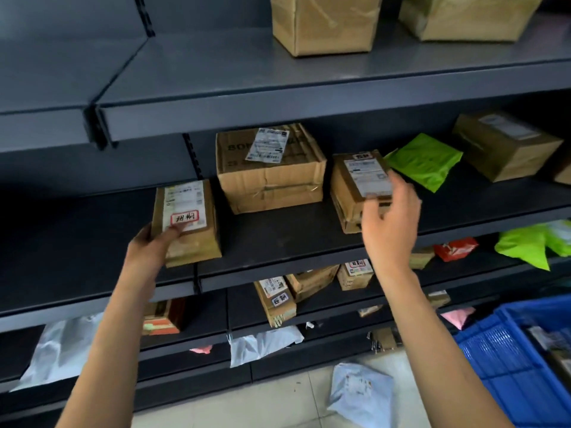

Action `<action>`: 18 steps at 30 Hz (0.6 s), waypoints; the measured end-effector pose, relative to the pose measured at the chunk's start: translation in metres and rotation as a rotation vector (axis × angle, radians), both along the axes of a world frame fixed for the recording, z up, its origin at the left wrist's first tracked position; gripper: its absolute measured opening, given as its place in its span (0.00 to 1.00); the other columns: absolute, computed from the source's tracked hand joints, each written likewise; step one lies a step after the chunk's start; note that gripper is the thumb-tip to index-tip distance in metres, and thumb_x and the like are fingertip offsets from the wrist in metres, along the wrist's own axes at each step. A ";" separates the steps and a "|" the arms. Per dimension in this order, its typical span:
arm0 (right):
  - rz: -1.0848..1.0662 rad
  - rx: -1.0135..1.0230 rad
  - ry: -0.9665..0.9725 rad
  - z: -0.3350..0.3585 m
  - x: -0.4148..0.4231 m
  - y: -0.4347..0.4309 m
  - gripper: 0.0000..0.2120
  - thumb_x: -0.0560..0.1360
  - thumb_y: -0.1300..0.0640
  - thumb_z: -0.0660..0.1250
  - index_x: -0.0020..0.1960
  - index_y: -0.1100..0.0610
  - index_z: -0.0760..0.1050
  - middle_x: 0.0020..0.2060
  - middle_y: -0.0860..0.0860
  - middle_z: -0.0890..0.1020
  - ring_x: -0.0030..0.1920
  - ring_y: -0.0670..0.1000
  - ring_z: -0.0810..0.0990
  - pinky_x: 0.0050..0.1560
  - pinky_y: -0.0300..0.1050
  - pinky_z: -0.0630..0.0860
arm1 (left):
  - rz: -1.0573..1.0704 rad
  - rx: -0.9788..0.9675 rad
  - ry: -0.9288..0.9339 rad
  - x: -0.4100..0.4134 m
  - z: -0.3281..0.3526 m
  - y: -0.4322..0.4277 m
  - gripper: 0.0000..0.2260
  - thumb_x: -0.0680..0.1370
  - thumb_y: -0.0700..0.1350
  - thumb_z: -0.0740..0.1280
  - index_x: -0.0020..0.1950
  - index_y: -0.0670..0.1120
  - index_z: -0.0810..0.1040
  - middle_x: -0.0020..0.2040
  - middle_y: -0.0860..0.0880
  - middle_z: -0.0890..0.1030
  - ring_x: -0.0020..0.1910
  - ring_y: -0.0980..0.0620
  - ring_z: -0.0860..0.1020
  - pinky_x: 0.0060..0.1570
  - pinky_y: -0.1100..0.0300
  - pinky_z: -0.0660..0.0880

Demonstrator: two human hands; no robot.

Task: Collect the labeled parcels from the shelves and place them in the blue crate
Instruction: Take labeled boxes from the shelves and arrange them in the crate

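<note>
A small cardboard parcel with a red-bordered label (188,223) stands at the front of the middle shelf (278,251). My left hand (151,245) grips its lower left corner, thumb on the label. My right hand (391,217) is spread over the front right corner of a second small labeled parcel (355,186), fingers apart, touching its top edge. Between them sits a larger dented box with a white label (272,168). The blue crate (513,359) stands at the lower right with some items inside.
A green mailer (426,160) and another labeled box (506,146) lie to the right on the same shelf. Two taped boxes (324,23) stand on the upper shelf. Lower shelves hold small boxes, white and green mailers. A pale blue mailer (361,393) lies on the floor.
</note>
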State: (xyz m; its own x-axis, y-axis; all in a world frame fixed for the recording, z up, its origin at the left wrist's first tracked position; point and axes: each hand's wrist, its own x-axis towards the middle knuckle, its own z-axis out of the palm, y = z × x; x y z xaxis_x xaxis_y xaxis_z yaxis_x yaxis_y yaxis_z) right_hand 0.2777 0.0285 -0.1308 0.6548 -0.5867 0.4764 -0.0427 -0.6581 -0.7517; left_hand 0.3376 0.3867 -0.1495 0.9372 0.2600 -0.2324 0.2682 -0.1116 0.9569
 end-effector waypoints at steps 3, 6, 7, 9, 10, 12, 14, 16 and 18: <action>-0.082 0.123 0.060 0.000 0.011 -0.035 0.34 0.76 0.41 0.63 0.77 0.53 0.58 0.75 0.54 0.67 0.76 0.55 0.62 0.73 0.61 0.64 | 0.005 0.044 -0.029 -0.037 0.006 -0.010 0.14 0.74 0.50 0.73 0.59 0.53 0.79 0.53 0.50 0.85 0.55 0.46 0.82 0.60 0.47 0.77; 0.046 0.422 0.237 -0.003 0.021 -0.058 0.40 0.72 0.37 0.68 0.78 0.50 0.59 0.72 0.53 0.71 0.72 0.56 0.69 0.71 0.56 0.68 | -0.025 0.010 -0.074 -0.082 0.020 -0.029 0.13 0.77 0.47 0.70 0.62 0.52 0.78 0.52 0.50 0.85 0.52 0.48 0.83 0.52 0.52 0.78; 0.092 0.480 0.283 -0.006 0.022 -0.061 0.38 0.71 0.38 0.70 0.76 0.48 0.62 0.69 0.51 0.75 0.69 0.55 0.73 0.70 0.56 0.70 | -0.061 -0.008 -0.102 -0.094 0.026 -0.036 0.13 0.78 0.47 0.70 0.62 0.52 0.78 0.52 0.50 0.85 0.51 0.49 0.84 0.52 0.52 0.78; 0.134 0.583 0.268 -0.014 0.020 -0.064 0.37 0.68 0.40 0.73 0.73 0.45 0.65 0.61 0.45 0.79 0.64 0.52 0.77 0.67 0.58 0.73 | -0.164 -0.043 -0.146 -0.108 0.035 -0.050 0.13 0.78 0.47 0.69 0.63 0.52 0.78 0.53 0.52 0.86 0.51 0.52 0.84 0.53 0.53 0.77; 0.137 0.633 0.238 -0.017 0.018 -0.063 0.38 0.66 0.41 0.74 0.73 0.45 0.65 0.59 0.44 0.79 0.63 0.51 0.78 0.66 0.58 0.74 | -0.208 -0.067 -0.153 -0.109 0.038 -0.056 0.15 0.78 0.47 0.69 0.64 0.51 0.78 0.54 0.52 0.85 0.52 0.53 0.84 0.54 0.53 0.77; 0.151 0.703 0.179 -0.022 0.010 -0.061 0.40 0.61 0.43 0.77 0.70 0.47 0.68 0.58 0.44 0.81 0.60 0.50 0.80 0.64 0.58 0.76 | -0.279 -0.114 -0.148 -0.105 0.041 -0.070 0.18 0.78 0.47 0.70 0.67 0.50 0.76 0.56 0.52 0.85 0.55 0.52 0.83 0.56 0.53 0.77; 0.145 0.776 0.154 -0.021 -0.009 -0.053 0.37 0.59 0.45 0.78 0.66 0.50 0.73 0.56 0.47 0.84 0.56 0.51 0.83 0.62 0.57 0.78 | -0.349 -0.111 -0.166 -0.099 0.041 -0.085 0.19 0.78 0.48 0.70 0.69 0.50 0.74 0.57 0.53 0.84 0.55 0.54 0.83 0.57 0.54 0.77; 0.155 0.832 0.166 -0.021 -0.036 -0.043 0.29 0.65 0.51 0.78 0.64 0.51 0.74 0.55 0.49 0.84 0.55 0.51 0.83 0.60 0.55 0.79 | -0.408 -0.122 -0.172 -0.095 0.038 -0.103 0.18 0.78 0.47 0.69 0.67 0.52 0.75 0.56 0.55 0.84 0.55 0.57 0.83 0.57 0.57 0.78; 0.170 0.870 0.181 -0.024 -0.064 -0.035 0.25 0.70 0.58 0.76 0.64 0.50 0.73 0.55 0.49 0.83 0.55 0.49 0.83 0.58 0.50 0.80 | -0.478 -0.104 -0.171 -0.091 0.030 -0.122 0.15 0.78 0.47 0.70 0.63 0.57 0.75 0.54 0.57 0.85 0.53 0.60 0.83 0.57 0.58 0.78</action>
State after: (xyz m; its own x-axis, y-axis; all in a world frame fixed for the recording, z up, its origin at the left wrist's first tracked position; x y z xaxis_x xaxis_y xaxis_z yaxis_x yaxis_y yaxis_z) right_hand 0.2133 -0.0068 -0.1544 0.7872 -0.5802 -0.2093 -0.1633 0.1312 -0.9778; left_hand 0.2464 0.2648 -0.1195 0.9725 -0.2229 -0.0672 0.0491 -0.0856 0.9951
